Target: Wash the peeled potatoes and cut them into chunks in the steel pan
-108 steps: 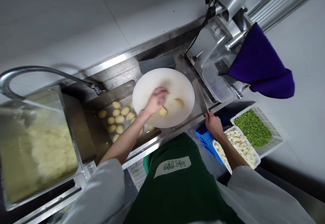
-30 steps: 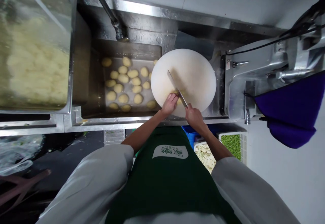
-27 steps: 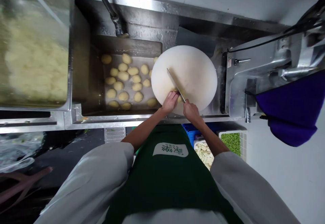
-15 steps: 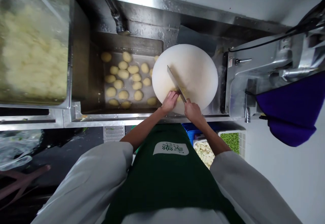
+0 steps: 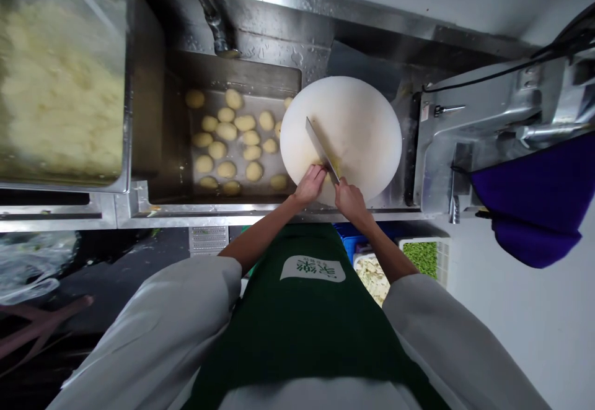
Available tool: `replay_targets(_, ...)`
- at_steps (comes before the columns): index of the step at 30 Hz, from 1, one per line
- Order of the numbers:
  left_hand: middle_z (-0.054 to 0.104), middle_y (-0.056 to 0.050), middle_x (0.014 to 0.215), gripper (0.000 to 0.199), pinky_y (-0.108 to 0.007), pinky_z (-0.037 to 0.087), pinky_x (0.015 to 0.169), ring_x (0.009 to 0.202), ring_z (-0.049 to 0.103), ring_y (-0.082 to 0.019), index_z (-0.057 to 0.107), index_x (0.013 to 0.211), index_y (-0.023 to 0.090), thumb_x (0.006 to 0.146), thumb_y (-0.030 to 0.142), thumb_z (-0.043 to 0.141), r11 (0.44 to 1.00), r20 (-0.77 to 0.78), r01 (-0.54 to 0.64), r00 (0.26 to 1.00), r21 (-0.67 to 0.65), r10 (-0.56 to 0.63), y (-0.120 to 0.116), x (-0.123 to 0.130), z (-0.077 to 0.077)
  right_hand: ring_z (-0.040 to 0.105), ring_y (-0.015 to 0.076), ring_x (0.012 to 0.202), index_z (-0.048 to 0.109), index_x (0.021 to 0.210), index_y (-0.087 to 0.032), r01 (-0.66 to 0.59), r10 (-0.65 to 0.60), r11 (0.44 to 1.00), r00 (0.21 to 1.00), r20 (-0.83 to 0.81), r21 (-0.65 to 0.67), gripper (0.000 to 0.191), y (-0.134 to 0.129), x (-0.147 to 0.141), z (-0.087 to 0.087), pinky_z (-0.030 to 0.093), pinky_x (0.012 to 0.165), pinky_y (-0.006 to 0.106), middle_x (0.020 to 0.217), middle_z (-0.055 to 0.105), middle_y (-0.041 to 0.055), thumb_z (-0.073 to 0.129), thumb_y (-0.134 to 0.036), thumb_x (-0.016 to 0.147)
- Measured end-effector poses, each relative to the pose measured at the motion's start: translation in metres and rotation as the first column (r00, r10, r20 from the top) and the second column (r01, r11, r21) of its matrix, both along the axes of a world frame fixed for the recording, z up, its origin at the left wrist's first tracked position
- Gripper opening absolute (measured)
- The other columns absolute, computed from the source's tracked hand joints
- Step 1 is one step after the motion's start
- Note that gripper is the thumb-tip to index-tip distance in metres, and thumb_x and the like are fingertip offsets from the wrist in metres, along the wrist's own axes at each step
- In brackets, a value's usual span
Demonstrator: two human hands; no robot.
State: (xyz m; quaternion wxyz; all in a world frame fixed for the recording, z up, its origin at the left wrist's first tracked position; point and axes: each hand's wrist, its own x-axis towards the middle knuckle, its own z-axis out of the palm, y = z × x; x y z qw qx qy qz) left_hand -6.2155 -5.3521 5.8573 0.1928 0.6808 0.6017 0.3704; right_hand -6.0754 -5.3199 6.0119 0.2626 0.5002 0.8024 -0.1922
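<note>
A round white cutting board [image 5: 357, 119] lies over the right end of a steel sink. My right hand [image 5: 349, 197] grips the handle of a cleaver [image 5: 319, 147], its blade resting edge-down on the board's near left part. My left hand [image 5: 310, 184] presses a yellow potato piece [image 5: 334, 167] against the board right beside the blade; my fingers hide most of that piece.
Several peeled potatoes [image 5: 232, 140] sit in water in the sink [image 5: 176, 150] under a faucet [image 5: 209, 10]. A steel pan of pale shredded food [image 5: 60, 88] stands left. A slicer machine [image 5: 488, 131] with a purple cloth [image 5: 534, 205] stands right. Trays of green bits [image 5: 421, 256] and white bits [image 5: 372, 277] sit below.
Over 3.6 s my right hand took the cleaver up from the counter edge and brought it onto the board. In the last second both hands and the blade barely shifted.
</note>
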Motion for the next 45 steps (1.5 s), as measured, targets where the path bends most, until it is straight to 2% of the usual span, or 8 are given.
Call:
replay_targets(6, 0.060, -0.014, 0.105, 0.036, -0.046, 0.053, 0.093, 0.102, 0.057, -0.027, 0.059, 0.113, 0.016, 0.105, 0.029, 0.026, 1.000, -0.051, -0.002, 0.999, 0.014, 0.003, -0.004, -0.002, -0.002, 0.070, 0.0294, 0.098, 0.049, 0.132, -0.009, 0.004, -0.004, 1.000, 1.000, -0.024, -0.004, 0.043, -0.002, -0.001, 0.000, 0.049, 0.084, 0.036, 0.107, 0.072, 0.0214, 0.021, -0.028, 0.106)
replay_targets(15, 0.059, -0.013, 0.100, 0.037, -0.046, 0.052, 0.091, 0.098, 0.057, -0.027, 0.060, 0.113, 0.018, 0.104, 0.030, 0.026, 0.999, -0.037, -0.029, 0.999, 0.014, 0.029, -0.008, -0.004, -0.008, 0.070, 0.0280, 0.096, 0.050, 0.130, -0.009, -0.007, 0.007, 1.000, 1.000, -0.026, 0.005, 0.040, -0.006, -0.001, -0.005, 0.050, 0.083, 0.034, 0.105, 0.072, 0.0210, 0.024, -0.028, 0.106)
replay_targets(24, 0.059, -0.013, 0.098, 0.039, -0.048, 0.051, 0.088, 0.097, 0.056, -0.027, 0.060, 0.105, 0.017, 0.105, 0.030, 0.024, 0.999, -0.041, -0.045, 0.998, 0.023, 0.046, -0.011, -0.006, -0.005, 0.070, 0.0281, 0.100, 0.051, 0.129, -0.010, 0.008, -0.008, 1.000, 0.998, -0.057, -0.016, 0.040, -0.007, -0.004, 0.003, 0.049, 0.084, 0.034, 0.108, 0.072, 0.0208, 0.024, -0.028, 0.106)
replay_targets(31, 0.057, -0.012, 0.094, 0.034, -0.045, 0.052, 0.085, 0.094, 0.055, -0.026, 0.059, 0.101, 0.016, 0.104, 0.027, 0.027, 0.995, -0.108, -0.061, 0.992, 0.077, 0.069, -0.013, -0.007, -0.002, 0.070, 0.0276, 0.099, 0.053, 0.127, -0.011, 0.020, -0.021, 1.000, 0.996, -0.085, -0.010, 0.038, -0.008, -0.008, 0.000, 0.049, 0.083, 0.034, 0.108, 0.072, 0.0201, 0.025, -0.028, 0.106)
replay_targets(39, 0.058, -0.012, 0.097, 0.032, -0.047, 0.052, 0.088, 0.098, 0.056, -0.026, 0.058, 0.097, 0.015, 0.104, 0.027, 0.029, 0.999, -0.099, -0.049, 0.994, 0.023, 0.051, -0.014, -0.011, -0.001, 0.070, 0.0278, 0.097, 0.052, 0.127, -0.011, 0.033, -0.034, 0.999, 0.994, -0.104, -0.011, 0.035, -0.009, -0.008, 0.003, 0.048, 0.081, 0.033, 0.105, 0.073, 0.0189, 0.030, -0.028, 0.105)
replay_targets(45, 0.061, -0.013, 0.101, 0.031, -0.047, 0.052, 0.090, 0.099, 0.057, -0.026, 0.060, 0.104, 0.015, 0.103, 0.026, 0.031, 0.999, -0.076, -0.033, 0.997, 0.019, 0.035, -0.017, -0.011, 0.004, 0.069, 0.0263, 0.098, 0.055, 0.121, -0.012, 0.016, -0.018, 1.000, 0.989, -0.143, -0.018, 0.033, -0.002, -0.010, -0.001, 0.045, 0.080, 0.030, 0.108, 0.073, 0.0168, 0.031, -0.027, 0.105)
